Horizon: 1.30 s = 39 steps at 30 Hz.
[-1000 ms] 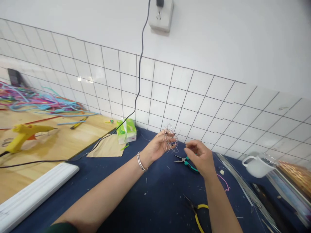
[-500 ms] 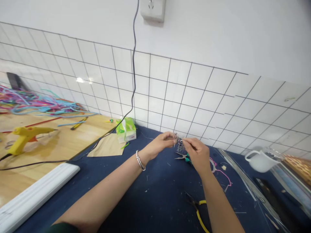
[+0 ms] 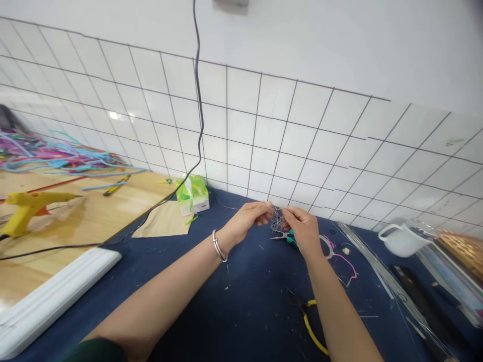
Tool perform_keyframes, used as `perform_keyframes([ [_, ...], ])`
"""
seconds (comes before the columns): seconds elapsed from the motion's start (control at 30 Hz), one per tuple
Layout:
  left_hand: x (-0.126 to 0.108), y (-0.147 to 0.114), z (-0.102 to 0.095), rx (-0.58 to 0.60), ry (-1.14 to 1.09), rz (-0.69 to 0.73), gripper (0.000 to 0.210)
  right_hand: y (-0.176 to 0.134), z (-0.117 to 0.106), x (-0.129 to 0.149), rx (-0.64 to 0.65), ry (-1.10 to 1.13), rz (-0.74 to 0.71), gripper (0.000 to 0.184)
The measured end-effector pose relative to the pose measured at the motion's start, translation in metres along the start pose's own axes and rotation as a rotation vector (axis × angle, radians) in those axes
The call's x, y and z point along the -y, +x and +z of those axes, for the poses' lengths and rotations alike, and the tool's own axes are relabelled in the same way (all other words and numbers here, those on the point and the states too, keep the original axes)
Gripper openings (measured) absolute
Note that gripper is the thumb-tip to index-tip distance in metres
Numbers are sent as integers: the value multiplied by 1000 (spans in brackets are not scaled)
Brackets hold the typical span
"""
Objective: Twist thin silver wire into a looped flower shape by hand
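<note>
Between my two hands is a small tangled piece of thin silvery wire point(image 3: 277, 221), held above the dark blue table. My left hand point(image 3: 253, 217) pinches its left side, thumb and fingers together. From the right, my right hand point(image 3: 301, 225) grips the wire piece with bent fingers. Fine strands stick out of it, and its exact shape is too small to make out. Just under my right hand lie teal-handled pliers point(image 3: 291, 238), partly hidden by it. Yellow-handled pliers point(image 3: 311, 327) rest nearer to me, beside my right forearm.
A tissue pack point(image 3: 193, 195) and a brown paper sheet point(image 3: 162, 221) lie to the left, near a yellow glue gun point(image 3: 33, 205) and a white power strip point(image 3: 60, 301). On the right are a bundle of wires point(image 3: 372, 256), a white mug point(image 3: 403, 240) and a pink wire piece point(image 3: 347, 259).
The view has tilted and shifted slightly, so the wall socket has nearly left the top edge. My left fingers have closed in more tightly at the wire piece, and my right hand has turned a little.
</note>
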<state>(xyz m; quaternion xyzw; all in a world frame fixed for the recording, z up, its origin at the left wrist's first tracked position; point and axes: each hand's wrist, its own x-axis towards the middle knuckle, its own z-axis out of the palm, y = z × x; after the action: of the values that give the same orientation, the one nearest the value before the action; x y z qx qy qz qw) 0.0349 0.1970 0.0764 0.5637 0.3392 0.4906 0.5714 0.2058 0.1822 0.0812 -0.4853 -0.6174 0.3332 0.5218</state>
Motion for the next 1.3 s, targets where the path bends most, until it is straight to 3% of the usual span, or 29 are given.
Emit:
perform_keyframes([
  [0.2, 8, 5, -7, -43, -77, -70, 29, -3, 5, -1, 37, -161, -192, 22],
  [0.47, 3, 5, -9, 39, -84, -27, 16, 0, 1, 1, 58, -8, -77, 25],
  [0.7, 4, 6, -11, -181, 199, 119, 12, 2, 4, -6, 26, 66, -70, 24],
  [0.83, 1, 4, -11, -232, 322, 179, 10, 3, 1, -8, -3, 56, -69, 24],
  [1.03, -2, 2, -8, -188, 384, 225, 11, -1, -4, 6, 106, -166, -205, 18],
  [1.2, -3, -1, -1, -150, 345, 232, 12, -5, 1, 11, 35, -365, -334, 26],
  [1.3, -3, -2, 2, -97, 314, 216, 13, -6, 1, 11, 37, -357, -342, 22],
])
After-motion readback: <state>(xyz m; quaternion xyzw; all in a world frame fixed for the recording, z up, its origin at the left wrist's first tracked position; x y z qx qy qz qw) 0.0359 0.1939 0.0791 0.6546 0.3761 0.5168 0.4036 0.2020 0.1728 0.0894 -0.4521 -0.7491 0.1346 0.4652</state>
